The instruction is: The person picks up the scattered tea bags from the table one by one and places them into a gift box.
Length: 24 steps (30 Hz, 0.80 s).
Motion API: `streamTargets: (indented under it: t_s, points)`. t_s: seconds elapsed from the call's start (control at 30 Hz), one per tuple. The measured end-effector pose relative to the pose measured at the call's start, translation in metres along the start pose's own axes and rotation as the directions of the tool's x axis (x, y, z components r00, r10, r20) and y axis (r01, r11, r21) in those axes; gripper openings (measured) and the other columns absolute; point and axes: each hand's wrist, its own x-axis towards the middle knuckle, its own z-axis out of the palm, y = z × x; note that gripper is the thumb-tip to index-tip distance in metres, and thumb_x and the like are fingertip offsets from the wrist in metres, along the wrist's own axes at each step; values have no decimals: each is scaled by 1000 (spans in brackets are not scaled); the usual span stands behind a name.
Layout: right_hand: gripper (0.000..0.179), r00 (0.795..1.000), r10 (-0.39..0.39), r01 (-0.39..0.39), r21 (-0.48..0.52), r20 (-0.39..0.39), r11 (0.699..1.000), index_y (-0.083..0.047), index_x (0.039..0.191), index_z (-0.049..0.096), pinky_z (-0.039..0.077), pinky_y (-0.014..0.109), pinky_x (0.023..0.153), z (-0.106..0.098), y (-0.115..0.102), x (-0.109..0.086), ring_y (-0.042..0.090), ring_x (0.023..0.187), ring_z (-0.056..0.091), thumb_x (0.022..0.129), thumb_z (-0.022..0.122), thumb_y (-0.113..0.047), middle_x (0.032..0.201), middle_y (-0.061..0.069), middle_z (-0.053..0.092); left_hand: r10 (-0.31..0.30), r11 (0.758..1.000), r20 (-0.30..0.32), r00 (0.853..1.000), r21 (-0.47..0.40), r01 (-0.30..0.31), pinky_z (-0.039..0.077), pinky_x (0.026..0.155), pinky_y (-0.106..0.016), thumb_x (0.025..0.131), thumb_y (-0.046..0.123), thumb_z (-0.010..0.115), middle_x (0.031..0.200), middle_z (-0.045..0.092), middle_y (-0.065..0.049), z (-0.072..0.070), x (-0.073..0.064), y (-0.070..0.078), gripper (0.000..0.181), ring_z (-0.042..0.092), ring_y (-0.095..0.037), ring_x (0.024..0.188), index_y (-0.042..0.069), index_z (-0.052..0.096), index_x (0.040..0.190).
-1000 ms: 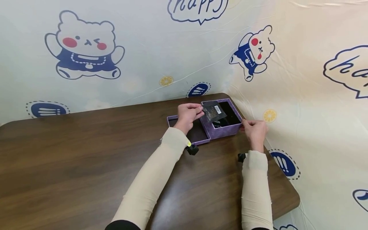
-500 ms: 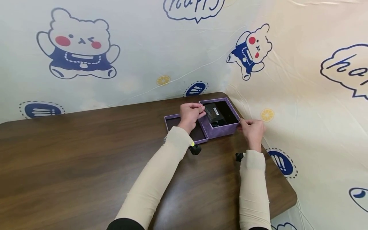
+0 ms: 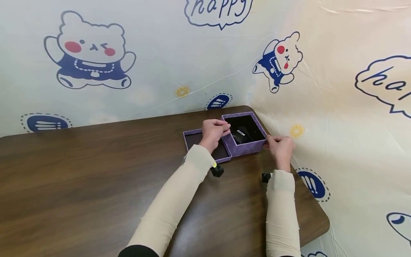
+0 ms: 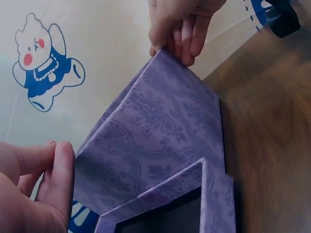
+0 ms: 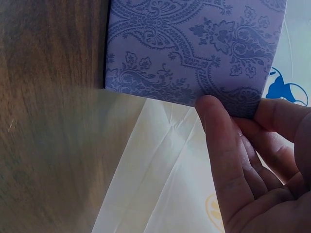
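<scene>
A purple patterned box [image 3: 247,147] stands at the table's far right corner, its black inside facing up. Down in it lies a dark plastic packet [image 3: 243,137] with a small white label. My left hand [image 3: 214,133] is at the box's left rim, thumb and index finger close together; I cannot tell whether they pinch anything. My right hand [image 3: 280,147] grips the box's near right corner. In the right wrist view its thumb [image 5: 221,145] presses the patterned side wall, with the other fingers behind the corner. A shallow purple lid [image 3: 226,157], dark inside up, lies against the box's left side.
The brown wooden table [image 3: 96,178] stretches away to the left and toward me. A printed cloth [image 3: 154,53] with bear drawings hangs along the back and right edges, close behind the box. Black wrist cameras [image 3: 217,170] sit at both wrists.
The dark packet, held up by my left hand over the box's rim a second ago, has sunk down inside the box. My right hand has kept its grip on the corner.
</scene>
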Motion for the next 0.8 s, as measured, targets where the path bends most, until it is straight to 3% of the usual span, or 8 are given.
streamTargets:
  t_s: [0.2,0.3,0.33,0.4,0.5,0.6,0.67,0.8]
  points:
    - [35,999,-38,38,-28,16,999,-3,97,81,45,20,51,0,1,6,28,81,74,96,68,-35,84,17,74,112,984,-2,994,137,-111,62,75,-36,84,-5,79,88,72,-15,-13,1,8,11,71,-21,71,-5,76,94]
    - [34,998,-61,63,-45,28,997,-2,96,81,46,18,52,0,0,10,28,79,75,97,67,-34,83,17,74,230,920,12,973,324,-222,63,70,-33,85,1,80,83,73,-10,-25,0,17,9,71,-18,69,-1,77,93]
    - [35,997,-68,70,-53,37,996,-1,96,81,46,18,52,0,-1,11,28,79,75,97,67,-34,83,17,74,281,874,28,959,405,-267,62,69,-31,86,4,80,81,73,-9,-31,-1,20,8,71,-18,68,1,78,93]
    - [37,994,-91,96,-82,62,992,0,94,81,46,20,52,2,-5,15,26,77,74,98,66,-34,83,17,74,382,746,72,921,564,-353,60,69,-27,87,10,81,81,74,-6,-46,-3,30,7,71,-16,70,5,79,92]
    - [38,989,-118,130,-142,88,981,0,88,81,43,25,51,1,-7,19,23,70,68,98,66,-32,76,13,74,499,505,192,845,728,-463,56,73,-30,89,16,79,84,75,-5,-70,-9,44,10,70,-17,75,7,80,93]
    - [36,983,-142,162,-200,113,966,1,84,80,39,29,46,-5,-9,21,21,59,56,99,65,-28,63,9,68,545,304,308,780,794,-527,55,77,-38,91,19,76,90,76,-7,-94,-18,58,15,69,-22,80,6,80,96]
    - [35,979,-160,186,-241,125,953,1,82,79,37,30,44,-11,-9,22,22,55,51,99,64,-26,57,6,62,554,189,363,749,822,-537,56,77,-42,93,22,75,94,76,-10,-110,-25,68,20,68,-26,79,3,79,100]
    - [37,970,-221,241,-324,97,915,1,78,76,38,33,45,-22,-14,19,25,54,51,99,63,-26,57,7,60,602,-19,452,658,832,-554,59,74,-49,93,30,75,97,74,-17,-141,-40,78,34,70,-35,79,-3,75,104]
